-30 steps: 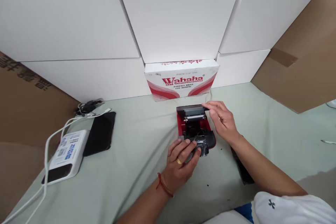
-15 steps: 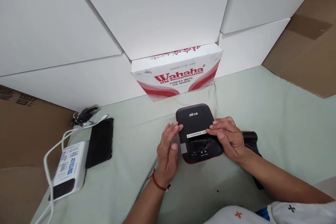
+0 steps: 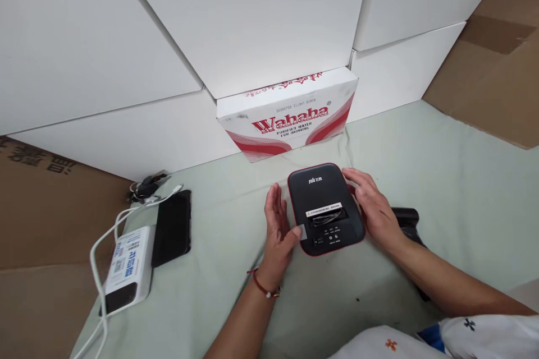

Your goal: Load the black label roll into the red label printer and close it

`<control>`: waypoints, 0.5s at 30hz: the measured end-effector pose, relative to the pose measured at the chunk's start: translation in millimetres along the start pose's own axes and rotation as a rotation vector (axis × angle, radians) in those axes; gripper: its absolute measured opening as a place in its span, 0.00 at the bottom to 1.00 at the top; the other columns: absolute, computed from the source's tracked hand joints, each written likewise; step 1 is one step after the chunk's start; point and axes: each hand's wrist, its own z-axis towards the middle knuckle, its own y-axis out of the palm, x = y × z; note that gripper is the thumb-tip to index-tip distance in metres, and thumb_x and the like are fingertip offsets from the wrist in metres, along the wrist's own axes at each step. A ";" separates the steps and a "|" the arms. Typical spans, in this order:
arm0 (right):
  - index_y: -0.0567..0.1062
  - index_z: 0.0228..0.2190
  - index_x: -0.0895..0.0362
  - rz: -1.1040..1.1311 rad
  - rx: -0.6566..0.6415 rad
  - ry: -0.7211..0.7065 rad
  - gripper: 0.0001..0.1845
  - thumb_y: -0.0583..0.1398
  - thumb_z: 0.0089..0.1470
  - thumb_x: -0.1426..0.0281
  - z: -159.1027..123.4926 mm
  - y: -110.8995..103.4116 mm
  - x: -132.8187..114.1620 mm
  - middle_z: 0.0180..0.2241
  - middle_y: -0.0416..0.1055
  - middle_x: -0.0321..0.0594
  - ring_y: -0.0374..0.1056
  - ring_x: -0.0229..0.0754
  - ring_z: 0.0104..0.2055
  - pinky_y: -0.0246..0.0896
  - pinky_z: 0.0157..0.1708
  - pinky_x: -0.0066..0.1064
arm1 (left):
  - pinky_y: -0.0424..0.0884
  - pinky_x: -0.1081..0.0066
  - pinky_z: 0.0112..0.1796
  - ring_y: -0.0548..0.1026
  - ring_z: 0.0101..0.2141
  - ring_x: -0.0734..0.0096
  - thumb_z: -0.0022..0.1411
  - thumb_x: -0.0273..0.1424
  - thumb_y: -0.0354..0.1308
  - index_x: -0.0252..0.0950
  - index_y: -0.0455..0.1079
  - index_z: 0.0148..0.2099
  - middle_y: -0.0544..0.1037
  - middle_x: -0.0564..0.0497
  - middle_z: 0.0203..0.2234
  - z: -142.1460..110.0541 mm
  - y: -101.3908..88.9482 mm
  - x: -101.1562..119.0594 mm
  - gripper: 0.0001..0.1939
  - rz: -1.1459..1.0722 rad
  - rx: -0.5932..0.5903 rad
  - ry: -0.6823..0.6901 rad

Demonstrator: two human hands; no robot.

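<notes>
A flat black device point(image 3: 322, 193) with rounded corners and a thin red rim lies on the pale green cloth. Across its face run a white warning label and a dark slot, with small icons below. A strip of grey tape point(image 3: 304, 231) sits on its lower left edge. My left hand point(image 3: 279, 230) is open beside that edge, its thumb at the tape and its fingers stretched upward. Along the right edge, my right hand point(image 3: 374, 207) has its fingers extended against the device's side, palm not closed. A black cylindrical item point(image 3: 406, 216) is partly hidden behind my right forearm.
A Wahaha water carton point(image 3: 290, 118) stands against the white panels at the back. To the left lie a black phone-like slab point(image 3: 172, 230), a white power bank point(image 3: 130, 261) and a white cable point(image 3: 95, 261). Brown cardboard boxes point(image 3: 497, 67) flank both sides.
My right hand has left the label and slot area and moved to the device's right edge. My left thumb has come onto the grey tape. The view has shifted slightly.
</notes>
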 end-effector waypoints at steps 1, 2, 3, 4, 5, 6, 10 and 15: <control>0.81 0.68 0.46 0.035 -0.035 0.067 0.25 0.57 0.81 0.53 2.0 -0.7 0.0 0.70 0.76 0.43 0.72 0.44 0.74 0.69 0.76 0.42 | 0.41 0.42 0.86 0.40 0.89 0.46 0.66 0.54 0.76 0.65 0.47 0.86 0.45 0.52 0.90 0.7 0.1 2.2 0.58 -0.021 -0.002 -0.029; 0.80 0.68 0.46 0.057 -0.059 0.093 0.25 0.57 0.81 0.52 4.3 -2.5 -1.6 0.71 0.75 0.42 0.72 0.44 0.75 0.69 0.77 0.42 | 0.39 0.43 0.86 0.39 0.89 0.46 0.64 0.55 0.77 0.65 0.45 0.87 0.44 0.52 0.90 1.1 0.2 4.1 0.61 -0.039 -0.003 -0.054; 0.80 0.68 0.45 0.055 -0.063 0.078 0.24 0.58 0.80 0.53 6.5 -5.2 -5.0 0.72 0.75 0.42 0.72 0.43 0.75 0.69 0.76 0.41 | 0.37 0.43 0.86 0.37 0.89 0.47 0.62 0.55 0.78 0.66 0.42 0.87 0.43 0.53 0.90 1.4 0.2 5.6 0.64 -0.051 -0.006 -0.077; 0.79 0.69 0.44 0.029 -0.054 0.023 0.24 0.58 0.81 0.55 8.2 -8.8 -10.4 0.72 0.75 0.41 0.72 0.42 0.75 0.70 0.75 0.40 | 0.36 0.43 0.86 0.36 0.89 0.47 0.61 0.56 0.79 0.66 0.40 0.87 0.41 0.53 0.90 1.6 -0.1 6.3 0.66 -0.060 -0.014 -0.098; 0.78 0.70 0.44 -0.017 -0.050 -0.068 0.23 0.58 0.81 0.57 9.3 -12.6 -17.5 0.73 0.74 0.41 0.71 0.42 0.75 0.71 0.74 0.38 | 0.36 0.43 0.86 0.35 0.89 0.47 0.61 0.57 0.79 0.67 0.38 0.88 0.40 0.54 0.91 1.7 -0.6 6.1 0.68 -0.065 -0.026 -0.115; 0.77 0.71 0.44 -0.073 -0.072 -0.190 0.24 0.57 0.81 0.60 9.6 -16.2 -25.9 0.72 0.75 0.41 0.71 0.41 0.75 0.71 0.74 0.38 | 0.37 0.42 0.86 0.35 0.89 0.47 0.61 0.58 0.78 0.68 0.36 0.88 0.39 0.54 0.91 1.9 -1.4 5.2 0.68 -0.065 -0.038 -0.125; 0.79 0.66 0.54 -0.285 -0.304 -0.645 0.21 0.57 0.80 0.64 4.8 -20.3 -59.7 0.60 0.84 0.44 0.76 0.43 0.70 0.66 0.78 0.42 | 0.43 0.39 0.85 0.37 0.89 0.49 0.64 0.60 0.76 0.68 0.34 0.88 0.39 0.51 0.91 2.7 -6.5 -3.4 0.66 -0.019 -0.083 -0.107; 0.82 0.51 0.59 -0.352 -0.343 -0.748 0.09 0.64 0.72 0.73 -7.3 -9.4 -74.1 0.45 0.88 0.42 0.84 0.42 0.51 0.81 0.63 0.37 | 0.53 0.39 0.84 0.42 0.89 0.48 0.69 0.56 0.74 0.65 0.40 0.88 0.41 0.47 0.90 3.5 -8.5 -7.9 0.60 0.024 -0.084 -0.040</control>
